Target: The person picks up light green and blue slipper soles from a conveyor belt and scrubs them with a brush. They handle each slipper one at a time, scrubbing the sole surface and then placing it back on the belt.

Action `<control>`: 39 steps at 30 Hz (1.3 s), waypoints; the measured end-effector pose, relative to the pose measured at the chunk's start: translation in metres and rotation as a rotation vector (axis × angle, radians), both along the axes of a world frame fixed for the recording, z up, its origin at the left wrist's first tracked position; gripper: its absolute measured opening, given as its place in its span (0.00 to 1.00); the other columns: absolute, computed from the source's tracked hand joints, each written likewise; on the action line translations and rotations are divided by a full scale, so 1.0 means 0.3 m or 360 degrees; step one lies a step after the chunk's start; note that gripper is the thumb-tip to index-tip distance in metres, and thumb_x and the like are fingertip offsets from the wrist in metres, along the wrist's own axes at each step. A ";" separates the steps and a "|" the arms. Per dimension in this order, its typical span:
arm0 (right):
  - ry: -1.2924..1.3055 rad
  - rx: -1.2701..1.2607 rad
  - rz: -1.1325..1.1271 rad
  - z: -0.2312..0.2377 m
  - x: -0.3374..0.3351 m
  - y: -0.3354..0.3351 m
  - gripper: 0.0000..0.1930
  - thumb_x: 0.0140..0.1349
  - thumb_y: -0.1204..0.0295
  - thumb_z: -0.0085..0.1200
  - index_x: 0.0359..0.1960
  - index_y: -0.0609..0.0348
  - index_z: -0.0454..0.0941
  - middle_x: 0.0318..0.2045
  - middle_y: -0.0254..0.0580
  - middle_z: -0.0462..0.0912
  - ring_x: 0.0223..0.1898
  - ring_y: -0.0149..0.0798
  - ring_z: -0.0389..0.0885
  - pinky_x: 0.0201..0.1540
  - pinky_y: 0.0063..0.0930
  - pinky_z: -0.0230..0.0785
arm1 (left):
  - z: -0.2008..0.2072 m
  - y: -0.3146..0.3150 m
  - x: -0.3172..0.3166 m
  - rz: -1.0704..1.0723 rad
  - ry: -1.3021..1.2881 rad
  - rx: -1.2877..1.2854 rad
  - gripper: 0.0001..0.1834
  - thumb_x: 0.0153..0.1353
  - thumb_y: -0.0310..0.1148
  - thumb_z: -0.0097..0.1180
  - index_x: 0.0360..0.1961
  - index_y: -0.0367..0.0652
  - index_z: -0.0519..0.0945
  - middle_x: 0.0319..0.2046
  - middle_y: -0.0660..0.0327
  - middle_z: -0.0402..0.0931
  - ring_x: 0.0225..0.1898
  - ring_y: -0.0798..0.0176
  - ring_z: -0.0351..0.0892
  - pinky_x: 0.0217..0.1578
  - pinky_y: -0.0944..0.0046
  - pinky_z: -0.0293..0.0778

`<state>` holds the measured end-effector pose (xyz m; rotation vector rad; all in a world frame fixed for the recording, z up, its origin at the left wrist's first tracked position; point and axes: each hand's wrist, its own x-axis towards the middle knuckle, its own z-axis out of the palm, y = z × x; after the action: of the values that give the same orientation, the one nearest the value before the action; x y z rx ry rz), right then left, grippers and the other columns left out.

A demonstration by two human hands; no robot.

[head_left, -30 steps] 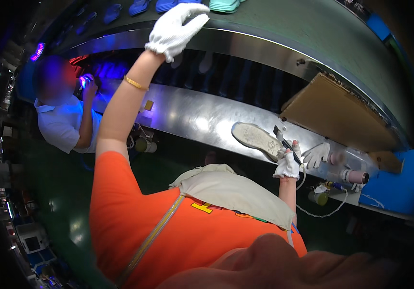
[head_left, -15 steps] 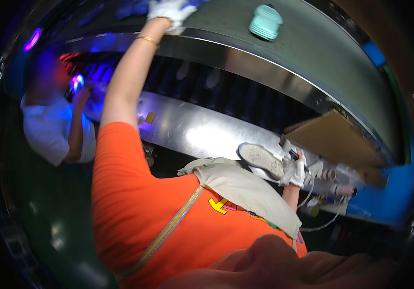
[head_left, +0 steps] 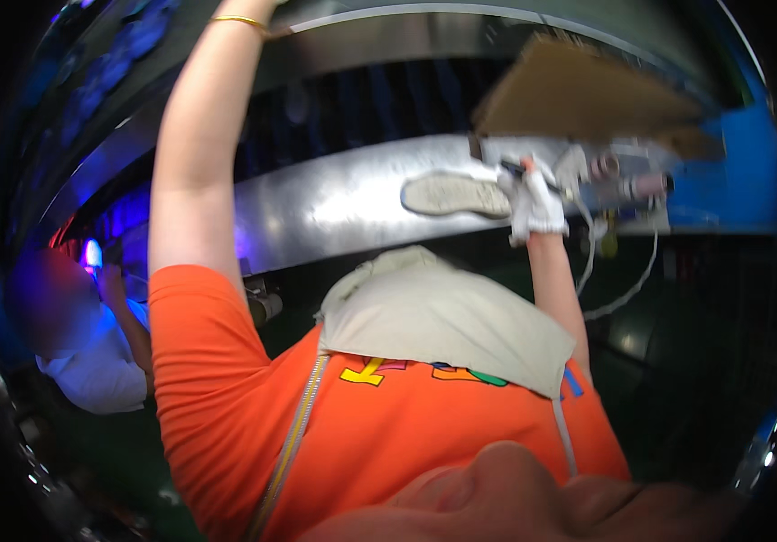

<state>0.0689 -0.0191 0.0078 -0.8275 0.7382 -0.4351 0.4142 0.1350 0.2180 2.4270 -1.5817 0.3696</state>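
Note:
My left forearm, with a gold bracelet at the wrist, reaches up past the top edge; the hand itself is cut off beyond it. In a white glove, my right hand is closed round a slim dark tool on the right of the metal bench. Directly left of that hand lies a shoe sole, pale and speckled on its upper face with a darker rim. The gloved hand covers its right end, so I cannot tell whether the fingers touch it.
A brown cardboard sheet stands behind my right hand. Pinkish spools and a white cord are to the right. The metal bench runs leftward toward a co-worker in white. A conveyor edge crosses the top.
The view has swung, and the bench and sole now appear higher. My left hand and the turquoise item on the conveyor have left the picture. My right hand stays beside the sole.

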 end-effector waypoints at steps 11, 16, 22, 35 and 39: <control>-0.0248 0.0413 -0.0026 0.050 -0.188 -0.149 0.11 0.61 0.64 0.50 0.41 0.56 0.71 0.38 0.41 0.73 0.36 0.38 0.76 0.38 0.29 0.76 | -0.125 0.096 -0.034 -0.0069 0.1968 -0.1326 0.28 0.56 0.49 0.47 0.53 0.43 0.67 0.44 0.50 0.73 0.45 0.51 0.73 0.53 0.54 0.61; -0.0330 0.0444 0.0271 -0.015 -0.257 -0.234 0.13 0.59 0.68 0.53 0.43 0.58 0.71 0.37 0.44 0.77 0.37 0.39 0.77 0.41 0.28 0.74 | -0.300 0.128 -0.594 -0.0690 0.3066 -0.1537 0.34 0.54 0.46 0.50 0.60 0.42 0.62 0.48 0.48 0.72 0.50 0.49 0.72 0.60 0.49 0.56; -0.0407 -0.0367 0.0380 -0.030 -0.287 -0.239 0.11 0.55 0.83 0.52 0.39 0.58 0.71 0.39 0.42 0.77 0.41 0.40 0.79 0.45 0.32 0.74 | -0.610 0.073 -0.872 -0.0137 0.3623 -0.1803 0.38 0.53 0.50 0.50 0.62 0.42 0.58 0.58 0.47 0.62 0.58 0.41 0.63 0.62 0.39 0.50; -0.0259 -0.0810 0.0348 0.128 -0.146 -0.103 0.10 0.51 0.78 0.55 0.36 0.63 0.71 0.32 0.40 0.79 0.33 0.28 0.77 0.39 0.21 0.72 | -0.604 -0.079 -0.950 -0.0229 0.3926 -0.1607 0.41 0.56 0.63 0.43 0.61 0.43 0.59 0.55 0.49 0.64 0.53 0.47 0.69 0.53 0.46 0.68; -0.0300 -0.0873 0.0331 0.145 -0.122 -0.111 0.10 0.52 0.78 0.56 0.36 0.62 0.71 0.33 0.41 0.79 0.34 0.29 0.78 0.41 0.22 0.72 | -0.576 -0.102 -0.965 -0.0492 0.4094 -0.1537 0.43 0.56 0.68 0.36 0.62 0.44 0.57 0.55 0.48 0.65 0.53 0.46 0.68 0.53 0.47 0.68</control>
<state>0.0323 -0.0523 0.0514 -1.3429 0.3498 -0.5286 0.1248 0.1045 0.0451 0.3690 -0.1016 -1.1939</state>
